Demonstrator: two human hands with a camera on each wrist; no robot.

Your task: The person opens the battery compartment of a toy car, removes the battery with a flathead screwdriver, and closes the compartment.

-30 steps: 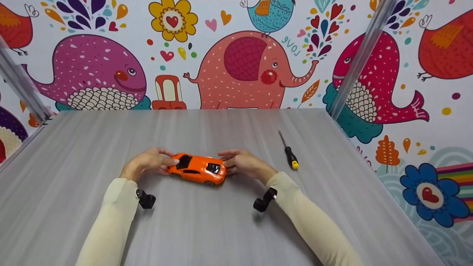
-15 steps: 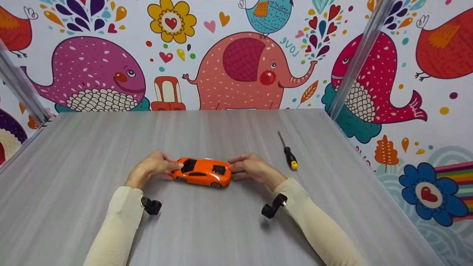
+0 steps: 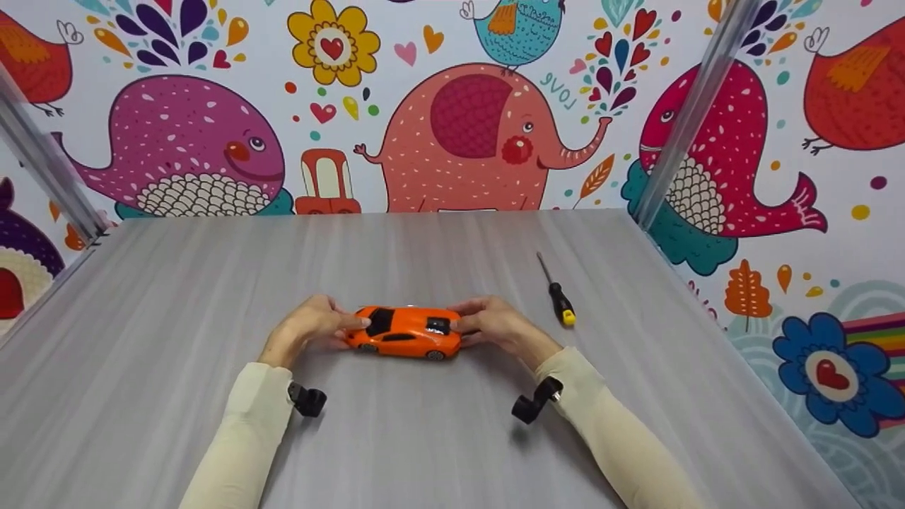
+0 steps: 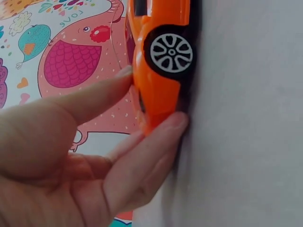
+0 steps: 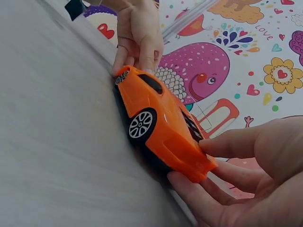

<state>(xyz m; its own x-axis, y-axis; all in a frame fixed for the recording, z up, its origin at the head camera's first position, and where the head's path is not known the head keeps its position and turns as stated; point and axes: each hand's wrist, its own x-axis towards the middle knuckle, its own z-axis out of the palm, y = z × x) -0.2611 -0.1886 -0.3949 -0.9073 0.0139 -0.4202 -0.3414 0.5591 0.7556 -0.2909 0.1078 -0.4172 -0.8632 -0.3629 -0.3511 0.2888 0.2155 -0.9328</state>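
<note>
An orange toy car (image 3: 417, 332) with dark windows and silver-spoked wheels lies sideways between both hands, close over the grey table. My left hand (image 3: 314, 326) pinches its front end, the thumb on the hood and the fingers under the nose; the left wrist view shows this grip beside a front wheel (image 4: 171, 53). At the tail, my right hand (image 3: 498, 325) grips the car with the thumb on top near the black engine cover. In the right wrist view the fingers of the right hand (image 5: 246, 175) curl under the rear bumper.
A screwdriver (image 3: 559, 300) with a black and yellow handle lies on the table (image 3: 396, 438) to the right of the right hand. Printed walls with cartoon animals and metal posts (image 3: 679, 134) stand at the table's back and sides.
The toy car and both hands have shifted right. The right hand's thumb has come onto the car's rear top, and the car now lies straighter across the view. The screwdriver has stayed put.
</note>
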